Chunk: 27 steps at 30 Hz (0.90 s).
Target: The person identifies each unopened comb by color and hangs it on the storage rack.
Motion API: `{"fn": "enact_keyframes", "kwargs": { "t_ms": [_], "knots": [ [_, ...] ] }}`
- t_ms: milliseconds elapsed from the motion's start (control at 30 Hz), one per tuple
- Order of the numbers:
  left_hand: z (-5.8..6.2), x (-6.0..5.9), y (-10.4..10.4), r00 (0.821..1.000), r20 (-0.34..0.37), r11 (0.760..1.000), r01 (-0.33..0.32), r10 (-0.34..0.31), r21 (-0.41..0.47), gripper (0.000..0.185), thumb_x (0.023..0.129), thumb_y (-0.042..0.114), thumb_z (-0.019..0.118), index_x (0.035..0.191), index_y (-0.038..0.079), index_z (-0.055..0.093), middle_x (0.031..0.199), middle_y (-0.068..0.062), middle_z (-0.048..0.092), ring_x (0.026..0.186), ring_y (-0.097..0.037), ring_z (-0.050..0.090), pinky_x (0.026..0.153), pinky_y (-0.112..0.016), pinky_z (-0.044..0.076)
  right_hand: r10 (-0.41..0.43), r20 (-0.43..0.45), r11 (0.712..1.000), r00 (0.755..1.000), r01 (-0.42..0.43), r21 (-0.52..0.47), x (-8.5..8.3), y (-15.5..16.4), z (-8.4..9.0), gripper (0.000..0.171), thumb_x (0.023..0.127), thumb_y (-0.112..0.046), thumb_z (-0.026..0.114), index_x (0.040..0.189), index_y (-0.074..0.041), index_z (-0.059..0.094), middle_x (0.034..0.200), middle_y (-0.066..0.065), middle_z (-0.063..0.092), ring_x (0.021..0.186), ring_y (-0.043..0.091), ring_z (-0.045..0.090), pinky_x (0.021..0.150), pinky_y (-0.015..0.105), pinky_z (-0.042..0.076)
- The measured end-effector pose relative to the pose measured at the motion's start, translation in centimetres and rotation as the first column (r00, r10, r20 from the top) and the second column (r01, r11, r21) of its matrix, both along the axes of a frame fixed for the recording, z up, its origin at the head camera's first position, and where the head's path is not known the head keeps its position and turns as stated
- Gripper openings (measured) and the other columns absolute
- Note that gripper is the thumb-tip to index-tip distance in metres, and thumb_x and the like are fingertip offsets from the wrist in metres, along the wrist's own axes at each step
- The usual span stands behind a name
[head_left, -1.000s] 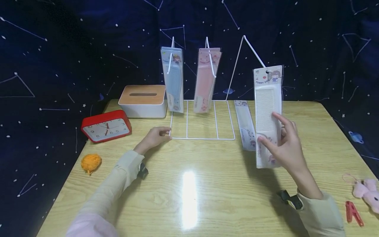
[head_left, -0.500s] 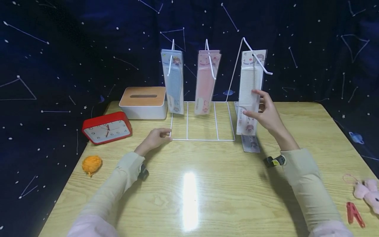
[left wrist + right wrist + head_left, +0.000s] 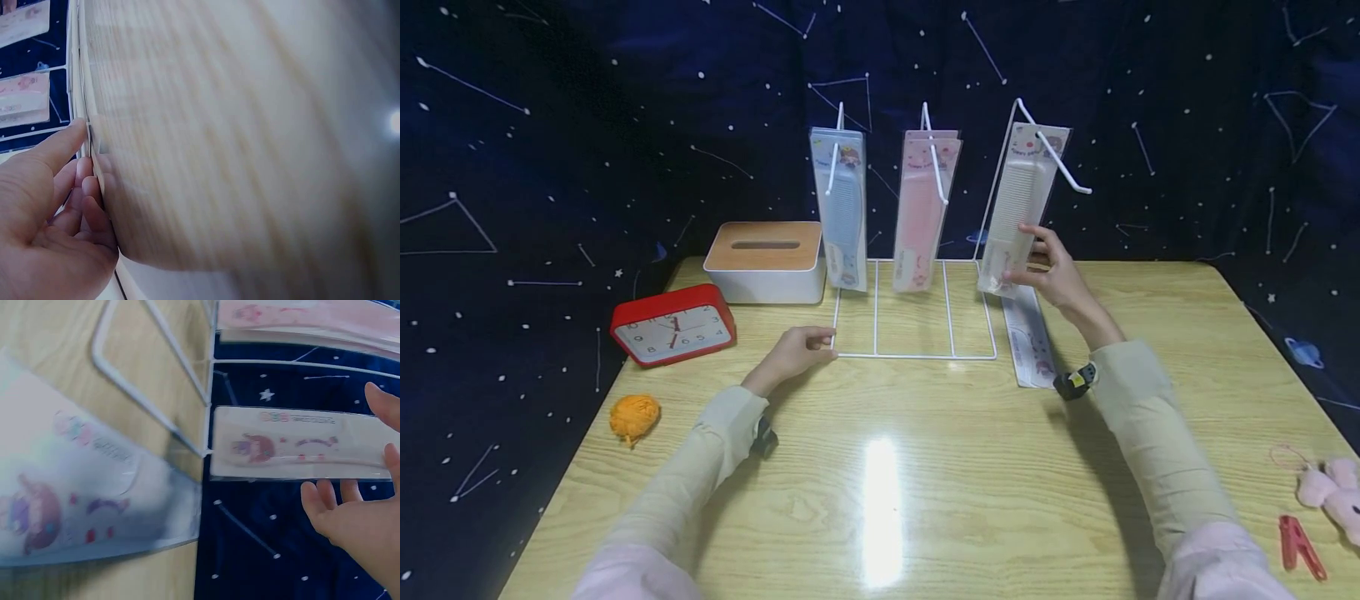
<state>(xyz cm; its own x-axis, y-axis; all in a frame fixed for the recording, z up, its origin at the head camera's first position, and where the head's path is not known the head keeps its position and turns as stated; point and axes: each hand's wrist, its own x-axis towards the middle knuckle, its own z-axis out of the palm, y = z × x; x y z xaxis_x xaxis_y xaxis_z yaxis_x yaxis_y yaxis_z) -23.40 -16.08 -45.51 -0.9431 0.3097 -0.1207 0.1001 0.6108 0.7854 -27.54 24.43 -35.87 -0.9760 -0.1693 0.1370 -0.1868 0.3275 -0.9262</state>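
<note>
A white wire rack stands on the wooden table with three hooks. A blue comb package hangs on the left hook and a pink one on the middle hook. A white comb package hangs tilted on the right hook. My right hand holds its lower end between thumb and fingers; the right wrist view shows the same package and hand. My left hand pinches the rack's front left corner, thumb on the wire.
Another white comb package lies flat right of the rack. A tissue box, a red clock and an orange yarn ball sit at the left. A pink plush and a red clip lie at the right edge.
My right hand carried the white comb package up from over the table and slid it along the right hook toward the rack's back. The left hand stayed at the corner.
</note>
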Motion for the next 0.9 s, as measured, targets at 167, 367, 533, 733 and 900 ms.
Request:
{"fn": "enact_keyframes", "kwargs": {
  "t_ms": [167, 367, 533, 733, 900],
  "knots": [
    [0.2, 0.1, 0.0, 1.0, -0.004, 1.0, 0.01, -0.01, -0.004, 0.048, 0.089, 0.018, 0.067, 0.131, -0.001, 0.054, 0.12, -0.017, 0.061, 0.112, -0.031, 0.055, 0.099, -0.043, 0.045, -0.005, 0.044, 0.998, 0.999, 0.002, 0.068, 0.0, 0.3, -1.0, 0.075, 0.086, 0.0, 0.066, 0.147, -0.011, 0.025, 0.136, 0.027, 0.033, 0.117, 0.037, 0.037, 0.093, 0.035, 0.036],
    [0.4, 0.2, 0.0, 1.0, -0.002, 1.0, 0.014, -0.014, -0.008, 0.048, 0.089, 0.019, 0.066, 0.131, -0.001, 0.054, 0.121, -0.018, 0.061, 0.114, -0.032, 0.055, 0.099, -0.044, 0.044, -0.042, 0.123, 0.99, 0.992, 0.024, 0.142, 0.0, 1.0, -2.3, 0.073, 0.088, -0.008, 0.066, 0.148, -0.012, 0.025, 0.143, 0.03, 0.029, 0.126, 0.046, 0.032, 0.103, 0.057, 0.03],
    [0.2, 0.2, -0.1, 1.0, -0.002, 1.0, 0.008, -0.008, -0.01, 0.048, 0.089, 0.018, 0.067, 0.131, -0.001, 0.054, 0.12, -0.018, 0.062, 0.111, -0.031, 0.055, 0.098, -0.043, 0.045, -0.053, 0.155, 0.929, 0.987, -0.009, 0.369, 0.2, 1.2, -3.9, 0.07, 0.09, -0.017, 0.065, 0.148, -0.008, 0.026, 0.145, 0.033, 0.027, 0.129, 0.05, 0.029, 0.104, 0.062, 0.027],
    [0.2, 0.4, 0.0, 1.0, -0.008, 1.0, 0.004, -0.004, -0.013, 0.047, 0.089, 0.018, 0.067, 0.131, -0.002, 0.054, 0.119, -0.018, 0.062, 0.11, -0.032, 0.056, 0.097, -0.044, 0.045, -0.007, 0.24, 0.749, 0.971, -0.154, 0.644, 1.0, 1.7, -5.8, 0.074, 0.089, -0.034, 0.064, 0.146, -0.005, 0.027, 0.142, 0.039, 0.026, 0.124, 0.058, 0.022, 0.099, 0.069, 0.021],
    [0.2, 0.1, 0.0, 1.0, -0.018, 1.0, -0.003, 0.003, 0.0, 0.046, 0.089, 0.017, 0.067, 0.13, -0.002, 0.055, 0.118, -0.018, 0.063, 0.109, -0.032, 0.056, 0.097, -0.044, 0.045, -0.007, 0.218, 0.709, 0.976, -0.149, 0.689, 1.5, 2.0, -6.3, 0.071, 0.086, -0.032, 0.068, 0.141, -0.001, 0.035, 0.134, 0.041, 0.033, 0.12, 0.056, 0.025, 0.098, 0.066, 0.022]
  ]
}}
